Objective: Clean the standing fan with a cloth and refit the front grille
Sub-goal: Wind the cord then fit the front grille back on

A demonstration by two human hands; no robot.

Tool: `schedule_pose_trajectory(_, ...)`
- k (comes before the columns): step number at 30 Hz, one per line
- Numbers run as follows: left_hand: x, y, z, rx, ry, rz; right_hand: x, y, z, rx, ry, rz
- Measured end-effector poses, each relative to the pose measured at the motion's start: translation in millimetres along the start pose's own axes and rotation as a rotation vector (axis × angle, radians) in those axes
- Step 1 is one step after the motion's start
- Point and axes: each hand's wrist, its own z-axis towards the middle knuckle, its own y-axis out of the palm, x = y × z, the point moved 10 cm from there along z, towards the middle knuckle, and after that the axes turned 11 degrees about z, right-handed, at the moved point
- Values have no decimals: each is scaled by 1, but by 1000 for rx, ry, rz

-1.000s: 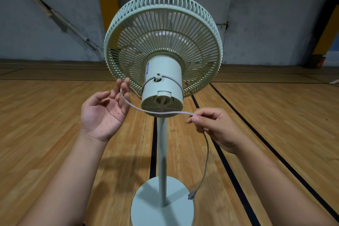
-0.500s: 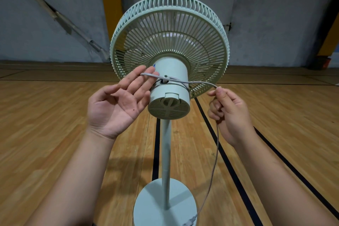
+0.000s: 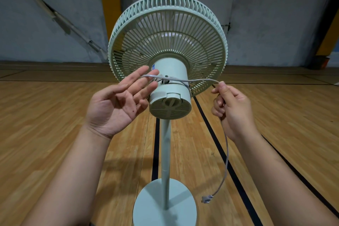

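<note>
Head cam, 1 fan, 1 cord, 2 hands

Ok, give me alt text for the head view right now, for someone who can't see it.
Seen from behind, a pale green standing fan has its grey cord being looped around the motor housing: the right hand pinches it, the open left hand guides it over its fingers. The plug dangles near the round base.
</note>
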Motion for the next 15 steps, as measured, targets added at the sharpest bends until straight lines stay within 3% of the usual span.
schedule_pose_trajectory(8, 1, -20, 1, 213, 23, 229, -4, -7, 12, 60, -23, -12)
schedule_pose_trajectory(15, -14, -55, -5, 431, 21, 180, 59, -22, -1, 14, 261, -198)
